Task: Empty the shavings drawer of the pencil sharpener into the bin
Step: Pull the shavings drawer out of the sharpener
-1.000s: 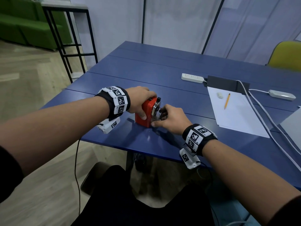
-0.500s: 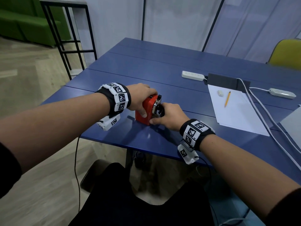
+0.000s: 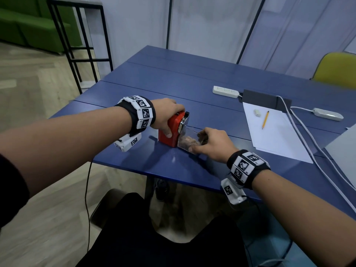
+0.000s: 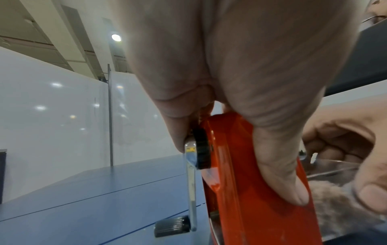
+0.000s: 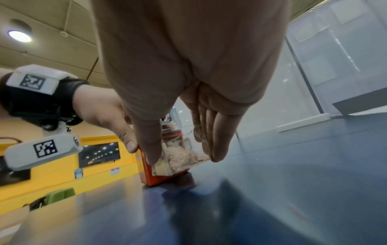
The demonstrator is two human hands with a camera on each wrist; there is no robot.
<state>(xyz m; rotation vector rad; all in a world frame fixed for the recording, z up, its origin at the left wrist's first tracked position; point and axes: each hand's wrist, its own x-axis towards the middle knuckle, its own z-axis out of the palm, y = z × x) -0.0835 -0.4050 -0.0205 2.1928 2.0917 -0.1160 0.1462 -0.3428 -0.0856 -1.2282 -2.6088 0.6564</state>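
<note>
A red pencil sharpener (image 3: pixel 172 130) stands near the front edge of the blue table (image 3: pixel 192 89). My left hand (image 3: pixel 167 116) grips its body from above, thumb on the near side (image 4: pixel 278 174). Its metal crank (image 4: pixel 191 187) hangs down on the far side. A clear shavings drawer (image 3: pixel 189 141) holding brown shavings (image 5: pixel 184 156) sticks out of the sharpener to the right. My right hand (image 3: pixel 210 145) pinches the drawer between the thumb (image 5: pixel 149 144) and fingers (image 5: pixel 213 137). No bin shows in any view.
To the right lie a white sheet (image 3: pixel 273 132) with a yellow pencil (image 3: pixel 265 119) and an eraser (image 3: pixel 257 112), a power strip (image 3: pixel 225 91), a dark box (image 3: pixel 265 100) and white cables (image 3: pixel 308 143). A yellow chair (image 3: pixel 339 70) and a black metal rack (image 3: pixel 77 35) stand around the table.
My right hand has drawn the clear drawer out of the sharpener toward the right. The left hand kept holding the red body in place.
</note>
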